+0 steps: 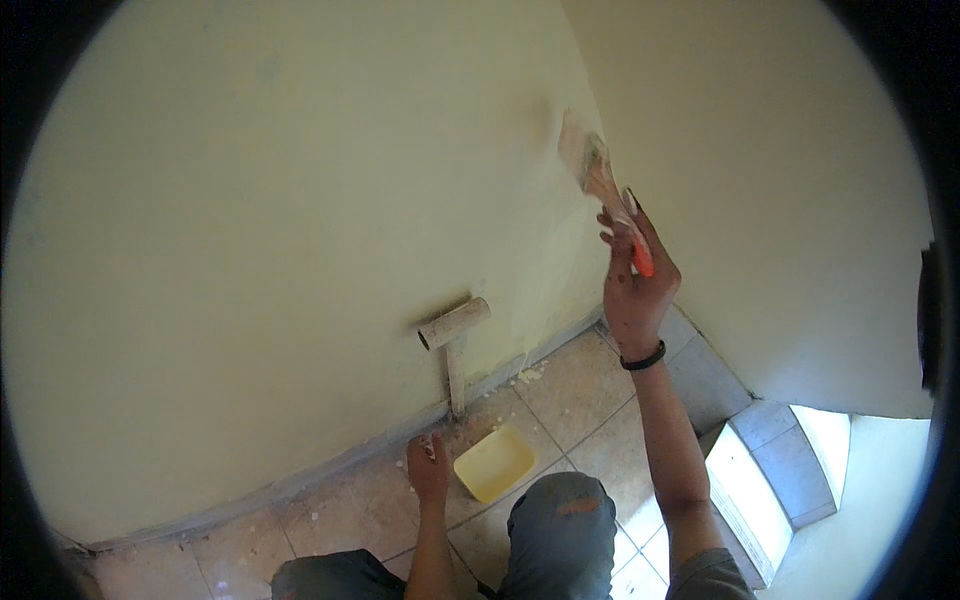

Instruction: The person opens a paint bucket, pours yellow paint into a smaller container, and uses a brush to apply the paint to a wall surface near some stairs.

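My right hand (640,275) grips a paintbrush (598,170) by its orange-tipped wooden handle, its pale, paint-loaded bristles raised against the cream wall (300,180) near the inside corner. A dark band circles that wrist. My left hand (428,460) is low beside the skirting with fingers curled; whether it holds anything is unclear. A yellow plastic tub (494,464) of pale paint stands on the tiles just right of that hand. Above both, a T-shaped pipe fitting (453,322) stands out from the wall.
The tiled floor (585,405) carries paint spots and flakes along the skirting (335,470). A second wall (750,200) rises on the right, with tiled steps (765,460) below it in brighter light. My bent knees (560,530) show at the lower edge.
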Tool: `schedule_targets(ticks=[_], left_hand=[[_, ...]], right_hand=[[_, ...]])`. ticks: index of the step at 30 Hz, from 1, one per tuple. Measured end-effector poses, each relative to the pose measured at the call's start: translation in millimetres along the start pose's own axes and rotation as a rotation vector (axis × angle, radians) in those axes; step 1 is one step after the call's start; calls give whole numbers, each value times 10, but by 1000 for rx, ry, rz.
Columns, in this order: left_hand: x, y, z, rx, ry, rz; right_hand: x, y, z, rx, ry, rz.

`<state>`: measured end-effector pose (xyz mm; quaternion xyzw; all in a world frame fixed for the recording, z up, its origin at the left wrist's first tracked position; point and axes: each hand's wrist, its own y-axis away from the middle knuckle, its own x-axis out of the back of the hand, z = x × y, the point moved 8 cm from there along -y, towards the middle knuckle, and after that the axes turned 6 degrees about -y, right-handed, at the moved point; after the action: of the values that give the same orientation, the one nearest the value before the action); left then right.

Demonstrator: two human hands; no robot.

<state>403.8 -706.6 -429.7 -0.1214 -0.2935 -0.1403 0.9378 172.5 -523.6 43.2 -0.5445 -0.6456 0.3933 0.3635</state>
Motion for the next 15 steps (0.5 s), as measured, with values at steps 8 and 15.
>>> schedule_targets(ticks=[8,15], left_hand=[[237,-99,-207,-3,264,197],[984,-287,748,-114,343,490]], right_hand=[[-763,156,-92,607,439,-271],[-773,698,256,671,560,-499]])
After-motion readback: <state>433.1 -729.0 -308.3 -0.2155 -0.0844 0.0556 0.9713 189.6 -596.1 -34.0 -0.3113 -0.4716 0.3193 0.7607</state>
